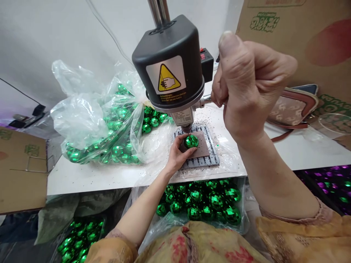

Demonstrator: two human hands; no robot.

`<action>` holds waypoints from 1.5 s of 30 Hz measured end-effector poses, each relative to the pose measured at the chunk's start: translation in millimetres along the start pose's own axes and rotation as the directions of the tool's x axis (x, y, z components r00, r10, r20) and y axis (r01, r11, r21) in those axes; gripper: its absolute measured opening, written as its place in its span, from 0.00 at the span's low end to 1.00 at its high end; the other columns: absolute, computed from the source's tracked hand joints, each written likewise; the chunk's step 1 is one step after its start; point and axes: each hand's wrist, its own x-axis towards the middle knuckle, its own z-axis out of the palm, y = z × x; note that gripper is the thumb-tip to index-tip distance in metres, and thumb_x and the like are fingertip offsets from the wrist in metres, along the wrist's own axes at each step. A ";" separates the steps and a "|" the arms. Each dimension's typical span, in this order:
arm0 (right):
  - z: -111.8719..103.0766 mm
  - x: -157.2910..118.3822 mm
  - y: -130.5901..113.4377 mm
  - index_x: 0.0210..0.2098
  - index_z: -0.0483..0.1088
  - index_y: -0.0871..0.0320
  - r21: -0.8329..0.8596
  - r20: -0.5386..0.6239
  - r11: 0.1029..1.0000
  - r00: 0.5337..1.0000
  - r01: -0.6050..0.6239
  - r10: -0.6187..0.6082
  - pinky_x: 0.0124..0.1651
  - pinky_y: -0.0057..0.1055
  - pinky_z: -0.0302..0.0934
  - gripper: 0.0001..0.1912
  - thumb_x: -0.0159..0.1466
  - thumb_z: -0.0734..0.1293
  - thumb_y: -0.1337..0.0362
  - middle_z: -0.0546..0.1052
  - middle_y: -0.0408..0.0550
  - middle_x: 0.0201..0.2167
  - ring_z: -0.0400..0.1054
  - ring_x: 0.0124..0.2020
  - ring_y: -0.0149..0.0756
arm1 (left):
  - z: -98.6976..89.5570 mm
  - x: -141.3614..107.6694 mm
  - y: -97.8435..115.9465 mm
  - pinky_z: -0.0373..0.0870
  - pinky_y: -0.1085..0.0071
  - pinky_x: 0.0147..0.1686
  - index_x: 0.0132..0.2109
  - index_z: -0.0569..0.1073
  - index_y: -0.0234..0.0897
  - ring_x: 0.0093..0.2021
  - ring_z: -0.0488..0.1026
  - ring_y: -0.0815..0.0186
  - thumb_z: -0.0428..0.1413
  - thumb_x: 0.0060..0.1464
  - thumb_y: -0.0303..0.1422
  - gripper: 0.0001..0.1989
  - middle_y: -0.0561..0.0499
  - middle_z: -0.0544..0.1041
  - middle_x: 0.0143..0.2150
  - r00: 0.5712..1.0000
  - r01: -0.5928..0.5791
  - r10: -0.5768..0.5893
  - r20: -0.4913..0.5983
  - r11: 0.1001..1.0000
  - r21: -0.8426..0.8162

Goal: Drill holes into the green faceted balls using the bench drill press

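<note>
Between the thumb and fingers of my left hand [177,155] is a shiny green faceted ball [191,141]. The ball sits on a brown square pad [202,146] over the slotted metal base [212,155] of a drill press [167,62]. Right above the ball is the press's chuck [187,128], and I cannot tell whether a bit touches the ball. Raised at the right of the black press head, my right hand [246,80] is closed around the end of its metal lever [204,100]. A yellow hand-warning label [168,78] faces me.
Clear plastic bags of green balls [109,135] lie on the white table [90,180] at left. A tub [242,204] of green balls stands below the front edge. A purse [292,107] and a large cardboard box [301,47] are at right. Dark shavings surround the base.
</note>
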 end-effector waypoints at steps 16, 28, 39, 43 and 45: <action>-20.5 -40.4 13.1 0.14 0.44 0.56 -0.158 -0.038 0.986 0.998 0.049 -0.056 0.21 0.36 0.41 0.32 0.68 0.63 0.53 0.50 0.40 0.11 0.43 0.15 0.26 | 0.5 -2.1 -1.4 0.68 0.56 0.62 0.56 0.69 0.40 0.60 0.73 0.55 0.70 0.51 0.42 0.30 0.42 0.75 0.58 0.999 0.030 -0.030 0.013 0.999 -0.040; -27.4 -53.2 29.3 0.15 0.45 0.58 -0.011 -0.029 0.956 0.955 0.295 -0.295 0.18 0.31 0.38 0.27 0.65 0.63 0.66 0.50 0.37 0.11 0.44 0.13 0.23 | 1.0 -3.0 1.2 0.70 0.58 0.60 0.56 0.69 0.40 0.58 0.74 0.56 0.70 0.51 0.42 0.29 0.43 0.76 0.56 0.999 0.040 -0.039 0.007 0.998 -0.048; -37.7 -63.0 40.1 0.17 0.43 0.56 0.083 0.047 0.906 0.906 0.415 -0.420 0.15 0.30 0.42 0.25 0.62 0.64 0.70 0.49 0.36 0.11 0.44 0.11 0.23 | 1.6 -4.0 -1.7 0.69 0.58 0.60 0.55 0.69 0.40 0.58 0.74 0.57 0.70 0.51 0.41 0.28 0.43 0.76 0.56 0.999 0.040 -0.041 -0.003 0.997 -0.061; -19.3 -41.7 18.1 0.14 0.47 0.58 -0.058 -0.039 0.984 0.984 0.171 -0.173 0.19 0.32 0.41 0.28 0.66 0.65 0.66 0.53 0.38 0.10 0.49 0.13 0.23 | 3.0 -2.0 3.5 0.71 0.58 0.59 0.54 0.71 0.40 0.55 0.75 0.57 0.70 0.49 0.40 0.28 0.44 0.78 0.53 0.998 0.056 -0.056 -0.026 0.998 -0.031; -7.2 -21.7 6.8 0.15 0.52 0.58 -0.028 -0.098 0.996 0.992 0.083 -0.085 0.21 0.31 0.39 0.28 0.66 0.68 0.59 0.53 0.37 0.11 0.46 0.14 0.20 | 4.1 -4.7 8.8 0.71 0.58 0.57 0.53 0.72 0.40 0.53 0.76 0.57 0.71 0.48 0.39 0.27 0.45 0.78 0.51 0.994 0.051 -0.050 -0.095 0.999 0.011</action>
